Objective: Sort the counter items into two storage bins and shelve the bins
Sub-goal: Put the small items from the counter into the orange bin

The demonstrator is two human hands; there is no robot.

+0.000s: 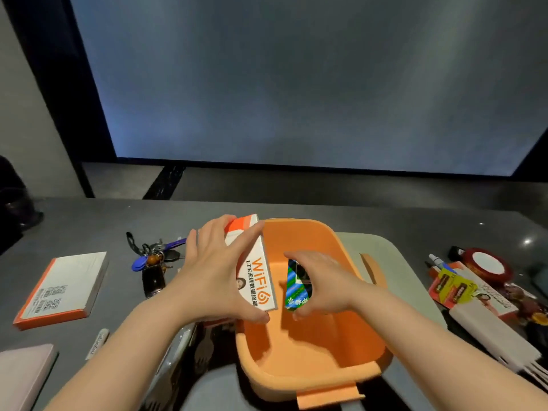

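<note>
Bin [299,360] sits centre on the counter [98,221], screen [296,84] behind. Left hand [213,274] holds WiFi box [258,280] on edge at the bin's left rim; right hand [320,283] holds a small pack [296,289] inside the bin. Key bunch [154,256] left of the box, flat box [62,289] further left, marker [98,342] in front of it. Lid [394,262] lies right of and behind the bin. Battery pack [453,287] and tape roll [486,264] far right.
</note>
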